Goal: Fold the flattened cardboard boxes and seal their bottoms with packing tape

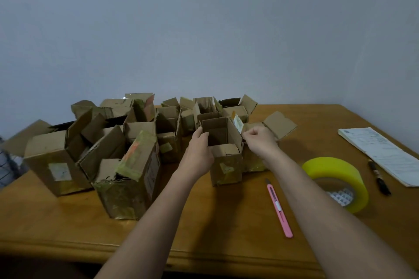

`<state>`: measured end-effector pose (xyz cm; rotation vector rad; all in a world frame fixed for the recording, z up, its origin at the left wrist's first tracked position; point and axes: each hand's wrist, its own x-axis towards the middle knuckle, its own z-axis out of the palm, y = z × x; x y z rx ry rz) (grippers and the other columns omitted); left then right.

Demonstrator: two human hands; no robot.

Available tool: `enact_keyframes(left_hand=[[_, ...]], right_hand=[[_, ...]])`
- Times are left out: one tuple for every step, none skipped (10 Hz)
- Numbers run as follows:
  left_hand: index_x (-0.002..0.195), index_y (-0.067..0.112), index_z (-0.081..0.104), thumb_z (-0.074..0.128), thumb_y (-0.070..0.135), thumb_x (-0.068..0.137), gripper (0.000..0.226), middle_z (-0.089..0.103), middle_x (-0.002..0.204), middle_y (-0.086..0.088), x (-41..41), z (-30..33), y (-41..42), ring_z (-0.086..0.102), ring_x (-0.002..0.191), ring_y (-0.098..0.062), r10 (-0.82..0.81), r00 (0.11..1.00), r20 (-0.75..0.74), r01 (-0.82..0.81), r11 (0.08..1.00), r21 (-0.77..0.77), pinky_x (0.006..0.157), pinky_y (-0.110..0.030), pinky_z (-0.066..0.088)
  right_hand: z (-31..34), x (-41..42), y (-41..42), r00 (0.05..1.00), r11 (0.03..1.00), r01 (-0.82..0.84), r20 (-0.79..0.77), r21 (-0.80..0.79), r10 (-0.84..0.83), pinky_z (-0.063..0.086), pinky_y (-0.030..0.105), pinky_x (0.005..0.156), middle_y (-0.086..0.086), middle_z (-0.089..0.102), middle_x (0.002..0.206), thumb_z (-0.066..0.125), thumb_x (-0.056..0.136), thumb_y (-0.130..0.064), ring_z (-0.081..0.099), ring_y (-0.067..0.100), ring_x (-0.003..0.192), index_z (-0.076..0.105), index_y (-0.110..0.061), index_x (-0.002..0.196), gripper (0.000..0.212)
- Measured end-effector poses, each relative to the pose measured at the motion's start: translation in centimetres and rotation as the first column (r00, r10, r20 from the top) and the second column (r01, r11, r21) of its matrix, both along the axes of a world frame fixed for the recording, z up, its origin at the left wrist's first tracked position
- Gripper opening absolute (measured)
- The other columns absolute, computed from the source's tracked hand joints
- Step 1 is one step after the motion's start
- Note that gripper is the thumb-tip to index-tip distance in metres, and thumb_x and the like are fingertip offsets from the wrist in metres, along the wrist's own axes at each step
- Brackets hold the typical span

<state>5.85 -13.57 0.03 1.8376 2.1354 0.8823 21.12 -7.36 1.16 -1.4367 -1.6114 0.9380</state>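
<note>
A small brown cardboard box (226,165) stands upright and open-topped on the wooden table (68,217), in the middle. My left hand (198,152) grips its left wall, thumb at the upper edge. My right hand (259,139) pinches the box's right flap near a white label. A big roll of yellow packing tape (337,182) lies to the right of my right forearm. A pink utility knife (278,208) lies between my arms and the tape.
Several assembled, taped cardboard boxes (127,172) crowd the table's left and back. Another open box (272,127) stands just behind my right hand. A paper pad (381,154) and a black marker (379,176) lie at the far right. The table's front edge runs below my forearms.
</note>
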Motion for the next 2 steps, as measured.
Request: enact_keyframes(left_hand=[[0.155, 0.015, 0.026, 0.049, 0.005, 0.100, 0.060, 0.011, 0.165, -0.004, -0.11, 0.00, -0.24, 0.034, 0.143, -0.027, 0.024, 1.000, -0.006, -0.024, 1.000, 0.001, 0.106, -0.035, 0.043], [0.156, 0.024, 0.019, 0.050, 0.023, 0.102, 0.062, 0.004, 0.165, -0.005, -0.26, -0.24, -0.51, 0.029, 0.145, -0.029, 0.063, 0.998, 0.018, -0.064, 0.997, 0.043, 0.105, -0.041, 0.045]], right_hand=[[-0.22, 0.08, -0.08, 0.999, 0.999, -0.037, 0.010, -0.002, 0.037, 0.042, 0.023, 0.071, 0.002, 0.063, 0.112, 0.048, 0.101, -0.019, 0.055, 0.013, 0.091, 0.066, -0.013, 0.110, 0.021], [-0.16, 0.10, -0.30, 0.995, 0.996, 0.033, 0.090, 0.079, -0.040, 0.047, 0.022, 0.072, 0.006, 0.061, 0.125, 0.051, 0.099, -0.014, 0.056, 0.015, 0.093, 0.060, -0.011, 0.129, 0.031]])
